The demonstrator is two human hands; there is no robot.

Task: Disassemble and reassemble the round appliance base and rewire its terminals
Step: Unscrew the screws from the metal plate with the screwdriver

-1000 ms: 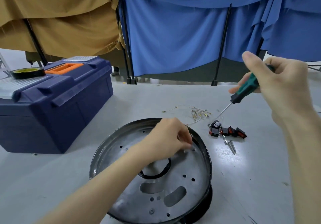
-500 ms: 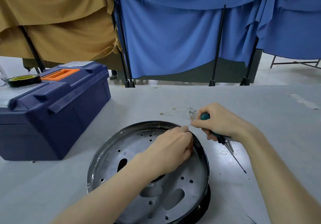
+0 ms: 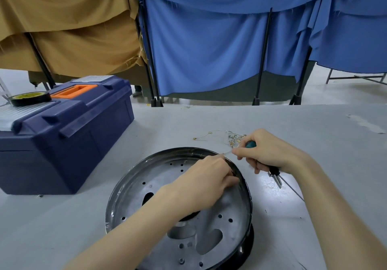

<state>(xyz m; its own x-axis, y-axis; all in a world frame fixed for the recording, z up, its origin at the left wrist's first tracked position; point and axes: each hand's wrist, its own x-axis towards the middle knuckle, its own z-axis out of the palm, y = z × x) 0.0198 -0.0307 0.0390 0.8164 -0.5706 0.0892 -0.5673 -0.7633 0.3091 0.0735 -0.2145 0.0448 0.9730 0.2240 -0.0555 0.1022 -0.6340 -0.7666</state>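
A person works on a round appliance base (image 3: pixel 188 202) lying open side up near the front edge of a grey bench (image 3: pixel 314 127). The right hand (image 3: pixel 270 152), raised clear of the bench a second ago, has dropped to the base's far rim, its fingers wrapped around a green-handled screwdriver (image 3: pixel 250 144) while thumb and forefinger pinch what looks like a thin white wire. The left hand (image 3: pixel 207 177) stays curled inside the far right rim, fingertips pressed together on something too small to make out. The small black and red parts seen beside the base earlier are now hidden behind the right hand. This suggests the rewiring of a terminal at the rim is under way. The screwdriver's long axis runs from upper left to lower right, its shaft pointing away from the base toward the person. Loose wires (image 3: pixel 230 136) lie just beyond the rim; a blue toolbox (image 3: pixel 69 140) sits at left.
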